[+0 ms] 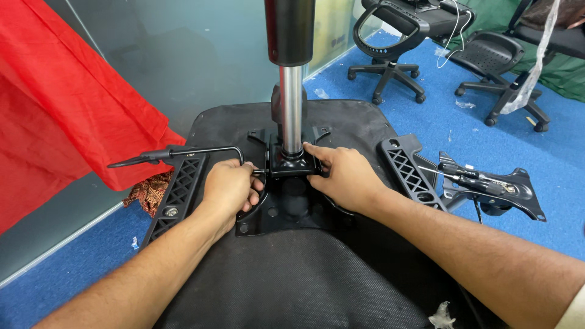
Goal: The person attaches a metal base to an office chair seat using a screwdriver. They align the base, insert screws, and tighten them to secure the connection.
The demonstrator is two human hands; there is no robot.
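Note:
An upside-down black office chair seat lies in front of me with a black metal tilt mechanism plate on its underside. A chrome gas-lift cylinder stands upright in the plate's socket. My left hand grips the bent black lever rod where it enters the mechanism. My right hand is closed on the right side of the mechanism, fingertips at the base of the cylinder. Black latticed armrest brackets sit on the seat's left and right sides.
A second loose mechanism plate with a lever lies on the blue carpet at right. Two black office chairs stand at the back. A red cloth hangs against a glass wall at left.

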